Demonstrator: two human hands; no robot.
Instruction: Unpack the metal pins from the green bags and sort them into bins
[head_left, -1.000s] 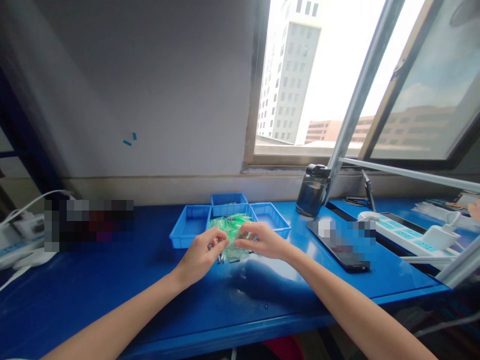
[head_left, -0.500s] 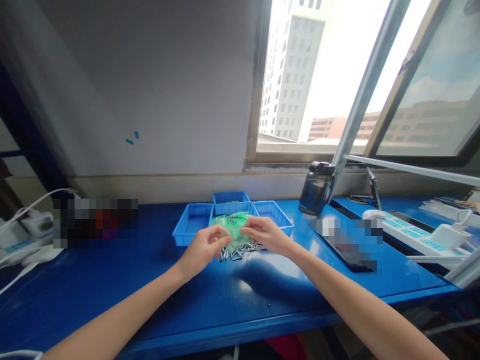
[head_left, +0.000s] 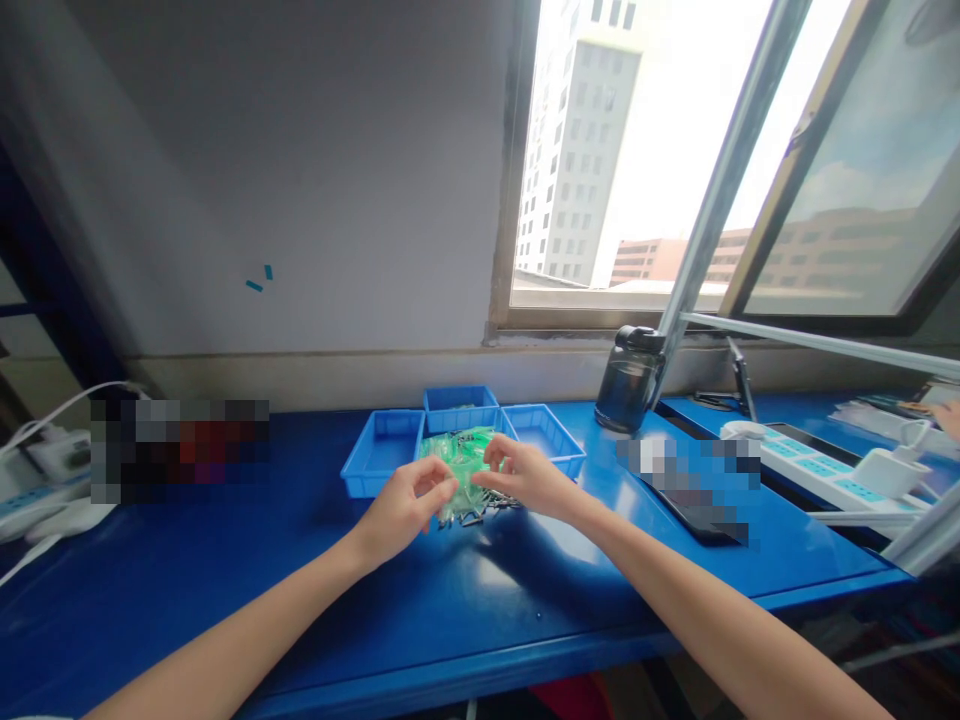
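A thin see-through plastic bag with a green tint (head_left: 466, 468) lies between my hands, in front of the blue trays. My left hand (head_left: 405, 503) pinches its near left edge between thumb and fingers. On the other side my right hand (head_left: 534, 478) is also closed, thumb and forefinger at the bag's right edge. Small metal screws or pins (head_left: 474, 518) are heaped on the table under and in front of the bag. Behind are a left blue tray (head_left: 360, 484), a back blue tray (head_left: 459, 396) and a right blue tray (head_left: 568, 459).
A dark bottle (head_left: 628, 385) stands by the window. Right of it lie a phone (head_left: 701, 515) and a white power strip (head_left: 814, 465). Metal frame bars (head_left: 701, 230) cross the right side. Another person's hand (head_left: 949, 416) shows at the right edge. Cables (head_left: 49, 510) lie far left.
My hands have shifted slightly, with the bag's near edge now lower between them. My right fingers are more curled. A person's hand has appeared at the right edge.
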